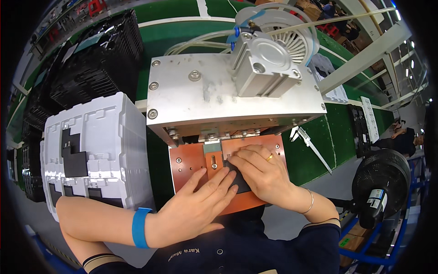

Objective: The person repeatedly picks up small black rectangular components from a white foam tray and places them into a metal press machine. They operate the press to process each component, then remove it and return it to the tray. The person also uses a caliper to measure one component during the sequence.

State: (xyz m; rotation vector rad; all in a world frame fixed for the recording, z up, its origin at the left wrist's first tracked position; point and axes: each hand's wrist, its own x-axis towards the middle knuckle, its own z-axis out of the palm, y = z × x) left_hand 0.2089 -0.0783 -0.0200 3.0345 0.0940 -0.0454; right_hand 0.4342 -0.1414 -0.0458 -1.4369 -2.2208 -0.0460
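Note:
Both of my hands rest on the orange base plate [188, 160] of a small press machine [219, 96]. My right hand [262, 171], with a ring and a thin bracelet, presses its fingertips on a small black flat part [241, 182] lying on the plate under the press head. My left hand [200, 203], with a blue wristband, lies flat with fingers spread, its fingertips touching the same black part from the left. Most of the part is hidden under my fingers.
A stack of white moulded trays [98, 146] holding black parts stands to the left. Black crates [98, 64] sit behind it. A caliper [312, 146] lies on the green surface to the right. A black fan [381, 176] stands at right. A seated person [404, 137] is far right.

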